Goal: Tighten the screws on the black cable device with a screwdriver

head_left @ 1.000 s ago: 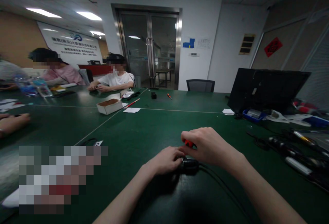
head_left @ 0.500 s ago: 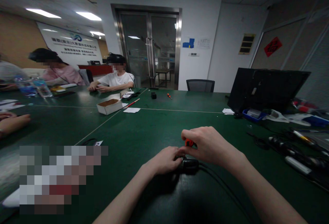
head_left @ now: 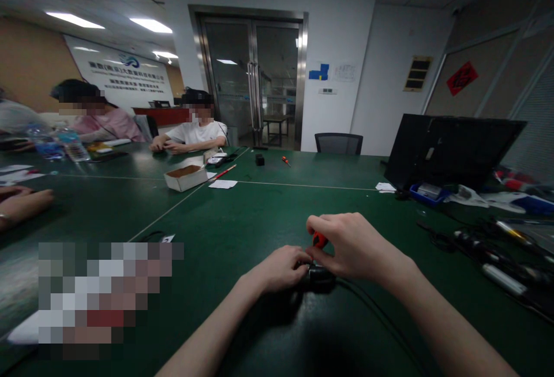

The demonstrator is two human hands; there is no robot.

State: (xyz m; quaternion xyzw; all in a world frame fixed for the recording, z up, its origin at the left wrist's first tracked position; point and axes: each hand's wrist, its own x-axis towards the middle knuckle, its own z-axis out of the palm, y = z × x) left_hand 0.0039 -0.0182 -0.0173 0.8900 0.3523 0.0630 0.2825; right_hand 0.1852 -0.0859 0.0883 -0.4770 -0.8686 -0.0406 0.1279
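My right hand [head_left: 346,241] is closed round the orange-and-black handle of a small screwdriver [head_left: 319,240], held upright with its lower end down at a black device. That black device [head_left: 321,277] has a dark cable [head_left: 372,301] running from its right side toward the table's front. My left hand [head_left: 286,267] grips the left end of the device, fingers bent over it. The screwdriver's tip and the spot it touches are hidden by my fingers. Both hands are close together, low over the green table [head_left: 242,227].
Farther back lie another small screwdriver [head_left: 285,161], a black block [head_left: 259,160], a white open box [head_left: 186,177] and a red pencil [head_left: 225,172]. On the right stand a black monitor [head_left: 450,152], a blue tray [head_left: 428,193] and tangled black cables [head_left: 471,244]. Several people sit to the left.
The fingers of my right hand have shifted slightly on the screwdriver handle, showing more of its orange part. The device and my left hand stay nearly where they were.
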